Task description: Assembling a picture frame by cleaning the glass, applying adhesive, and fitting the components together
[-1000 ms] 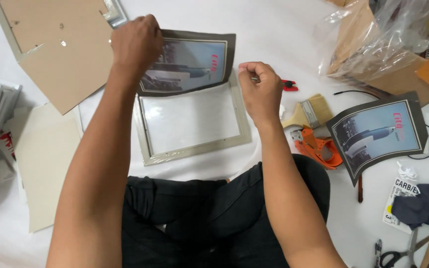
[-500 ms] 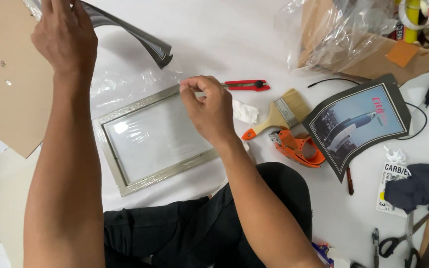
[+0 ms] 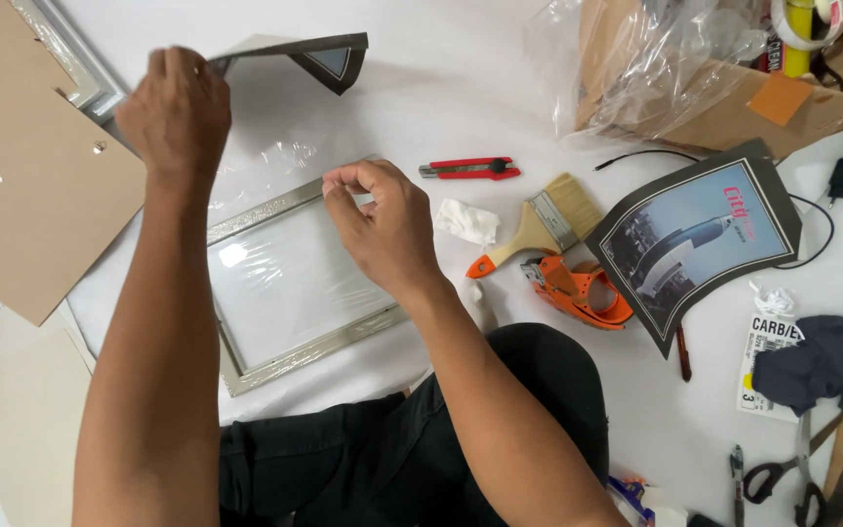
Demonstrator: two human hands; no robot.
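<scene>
My left hand is raised at the upper left and grips a curled printed picture sheet with a dark border by its edge. Below it a silver picture frame with glass lies flat on the white surface, covered by clear plastic film. My right hand hovers over the frame's upper right corner with thumb and forefinger pinched together, seemingly on the thin film, though I cannot see it clearly between the fingers.
Brown backing boards lie at left. To the right are a red utility knife, a paintbrush, an orange tape dispenser, a second curled print, scissors and a cardboard box with plastic.
My left hand lifted the print off the frame and carried it up and left. The bare glass now shows. My right hand moved to the frame's upper right corner.
</scene>
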